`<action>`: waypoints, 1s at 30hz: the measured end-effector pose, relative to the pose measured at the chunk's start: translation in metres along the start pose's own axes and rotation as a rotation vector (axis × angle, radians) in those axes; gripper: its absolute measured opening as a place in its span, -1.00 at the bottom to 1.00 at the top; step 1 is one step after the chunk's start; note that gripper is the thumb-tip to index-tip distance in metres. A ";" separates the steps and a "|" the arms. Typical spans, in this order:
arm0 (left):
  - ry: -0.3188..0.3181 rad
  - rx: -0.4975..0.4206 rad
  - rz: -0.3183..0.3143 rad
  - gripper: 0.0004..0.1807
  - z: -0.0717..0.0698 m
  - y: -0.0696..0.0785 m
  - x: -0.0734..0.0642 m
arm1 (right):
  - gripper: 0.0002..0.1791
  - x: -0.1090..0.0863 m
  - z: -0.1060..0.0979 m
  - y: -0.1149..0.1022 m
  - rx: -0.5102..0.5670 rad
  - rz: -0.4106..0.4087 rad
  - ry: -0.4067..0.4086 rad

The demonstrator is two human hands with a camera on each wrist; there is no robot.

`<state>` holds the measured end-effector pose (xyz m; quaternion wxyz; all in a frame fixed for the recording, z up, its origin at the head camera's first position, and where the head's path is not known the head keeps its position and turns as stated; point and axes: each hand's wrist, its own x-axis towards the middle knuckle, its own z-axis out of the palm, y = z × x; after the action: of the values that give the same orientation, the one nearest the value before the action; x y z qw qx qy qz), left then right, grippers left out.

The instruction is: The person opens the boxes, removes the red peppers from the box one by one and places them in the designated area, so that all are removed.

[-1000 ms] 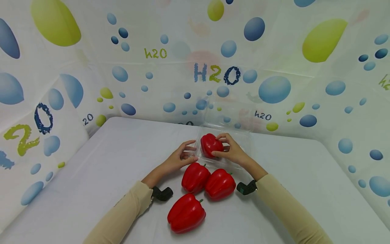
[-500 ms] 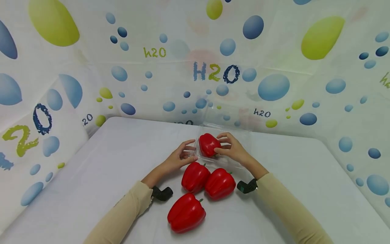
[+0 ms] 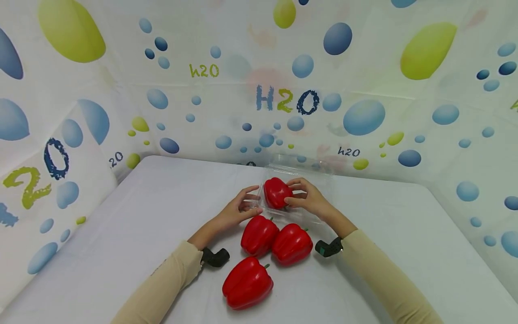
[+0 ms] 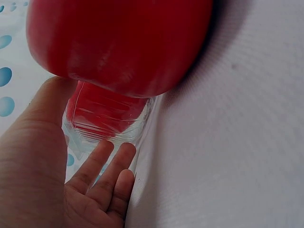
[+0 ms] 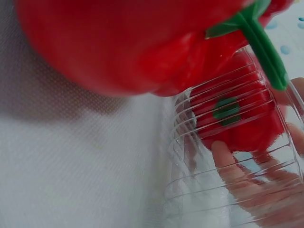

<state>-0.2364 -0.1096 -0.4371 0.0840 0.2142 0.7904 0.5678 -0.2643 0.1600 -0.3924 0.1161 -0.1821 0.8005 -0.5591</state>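
A red bell pepper lies inside a clear plastic container, against its left side. My right hand holds this pepper from the right, with the thumb in front and fingers behind. Through the ribbed wall in the right wrist view, its green stem shows near my fingertips. On the left, my left hand rests at the container's side wall, fingers loosely spread. The left wrist view shows those fingers by the clear wall, with no pepper in them.
Several more red peppers lie on the white table in front of the container: a left one, a right one and a nearer one. The container's clear lid stands raised at the back, near the patterned backdrop.
My right hand has shifted the pepper slightly left inside the container. The raised lid has tipped lower toward the back. My left hand has hardly moved.
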 end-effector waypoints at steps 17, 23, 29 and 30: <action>0.005 -0.018 0.000 -0.20 0.000 0.000 0.001 | -0.40 0.000 -0.002 -0.003 0.031 -0.002 -0.003; 0.001 -0.015 0.010 -0.20 -0.001 0.000 -0.001 | -0.42 -0.002 0.002 -0.004 0.033 0.005 0.014; -0.009 -0.005 0.040 -0.20 -0.003 -0.001 -0.002 | -0.41 -0.005 0.004 -0.004 0.032 -0.007 0.027; -0.010 -0.004 0.044 -0.20 -0.003 -0.001 -0.003 | -0.41 -0.006 0.004 -0.004 0.032 -0.011 0.028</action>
<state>-0.2356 -0.1136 -0.4371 0.0759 0.2340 0.7840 0.5700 -0.2567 0.1575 -0.3901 0.1045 -0.1768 0.7920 -0.5750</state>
